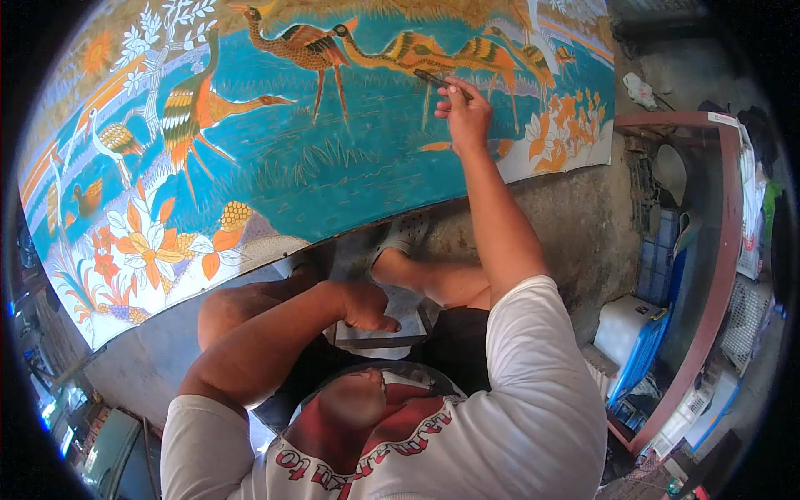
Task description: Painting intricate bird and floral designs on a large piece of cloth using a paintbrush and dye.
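A large painted cloth (350,179) slopes in front of me, showing long-necked birds, teal water and flowers. Over its upper right part, my right hand (467,112) pinches a dark, slim brush (432,78) between thumb and fingers. The brush tip is at the body of a yellow-brown bird (408,52); contact with the cloth cannot be made out. My left hand (364,307) hangs by my knee, below the cloth's lower edge. Its fingers are loosely curled, and nothing shows in them; their undersides are hidden.
Beneath my left hand lies a grey, flat-topped block (382,335) between my legs. To the right stands a reddish-brown frame (727,217), with a white container (627,332) and a blue plastic item (643,354) beside it. A teal object (114,446) is at lower left.
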Tool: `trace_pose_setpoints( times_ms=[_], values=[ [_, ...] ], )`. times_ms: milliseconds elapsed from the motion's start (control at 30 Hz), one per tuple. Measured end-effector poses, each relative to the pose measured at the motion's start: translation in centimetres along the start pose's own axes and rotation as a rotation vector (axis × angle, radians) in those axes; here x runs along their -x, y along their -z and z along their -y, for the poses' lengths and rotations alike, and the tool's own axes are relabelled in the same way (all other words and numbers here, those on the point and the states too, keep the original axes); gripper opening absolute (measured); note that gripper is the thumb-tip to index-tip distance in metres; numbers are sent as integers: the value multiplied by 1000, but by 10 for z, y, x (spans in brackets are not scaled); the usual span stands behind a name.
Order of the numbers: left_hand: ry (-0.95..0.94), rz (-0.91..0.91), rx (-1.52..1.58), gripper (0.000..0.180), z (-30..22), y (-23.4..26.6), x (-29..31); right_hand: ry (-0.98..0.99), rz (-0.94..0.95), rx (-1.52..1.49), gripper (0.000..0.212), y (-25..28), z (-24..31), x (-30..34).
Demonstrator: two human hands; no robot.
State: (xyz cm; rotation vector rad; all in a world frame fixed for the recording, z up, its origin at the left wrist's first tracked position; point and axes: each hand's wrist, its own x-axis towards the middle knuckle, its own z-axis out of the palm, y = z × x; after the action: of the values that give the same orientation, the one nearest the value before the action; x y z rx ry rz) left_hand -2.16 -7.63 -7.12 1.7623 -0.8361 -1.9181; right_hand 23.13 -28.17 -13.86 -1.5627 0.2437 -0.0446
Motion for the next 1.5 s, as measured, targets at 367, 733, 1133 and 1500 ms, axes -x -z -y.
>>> trace_pose_setpoints(
  times_ms=[367, 733, 1133, 1500],
  values=[
    [-10, -15, -18, 79, 6, -4, -4, -9, 54, 63, 26, -8, -2, -3],
    [8, 60, -5, 77, 4, 1, -1, 8, 57, 123, 25, -6, -3, -6],
    [18, 57, 18, 77, 1, 2, 1, 81, -16, 133, 22, 4, -5, -12],
    [25, -22, 19, 78, 5, -6, -2, 27, -88, 85, 27, -4, -5, -5]
  ],
)
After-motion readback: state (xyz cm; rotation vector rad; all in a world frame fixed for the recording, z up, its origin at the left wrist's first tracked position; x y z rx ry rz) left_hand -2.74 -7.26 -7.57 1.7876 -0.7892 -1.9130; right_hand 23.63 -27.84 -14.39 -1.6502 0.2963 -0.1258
